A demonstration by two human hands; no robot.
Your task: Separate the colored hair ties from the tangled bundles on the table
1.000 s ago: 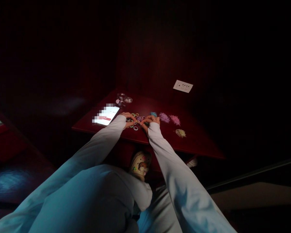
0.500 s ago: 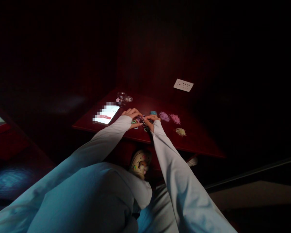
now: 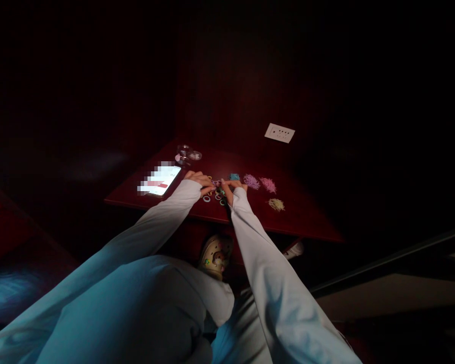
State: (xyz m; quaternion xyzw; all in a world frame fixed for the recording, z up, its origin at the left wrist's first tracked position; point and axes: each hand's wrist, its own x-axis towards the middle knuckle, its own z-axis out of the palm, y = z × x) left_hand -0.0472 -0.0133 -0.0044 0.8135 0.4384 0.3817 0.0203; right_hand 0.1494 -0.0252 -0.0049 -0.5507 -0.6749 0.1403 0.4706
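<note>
On the dark red table, a loose heap of small coloured rings that look like hair ties (image 3: 207, 199) lies between and just below my hands. My left hand (image 3: 199, 181) is at the left of the heap, its fingers bent and closed together over the rings. From the right, my right hand (image 3: 235, 189) reaches in with thumb and forefinger pinched close to the left fingertips. Something purple shows between the two hands. What each hand holds is too small and dark to make out.
Right of my hands are separate piles: blue (image 3: 234, 177), purple (image 3: 252, 181), pink (image 3: 268, 185) and pale yellow (image 3: 276, 204). A lit phone (image 3: 162, 181) lies on the left, with clear plastic containers (image 3: 188, 154) behind it. A socket plate (image 3: 279, 133) is on the wall.
The whole view has shifted slightly, so the table and hands appear further left. My fingertips have drawn a little apart, showing more of the rings between them.
</note>
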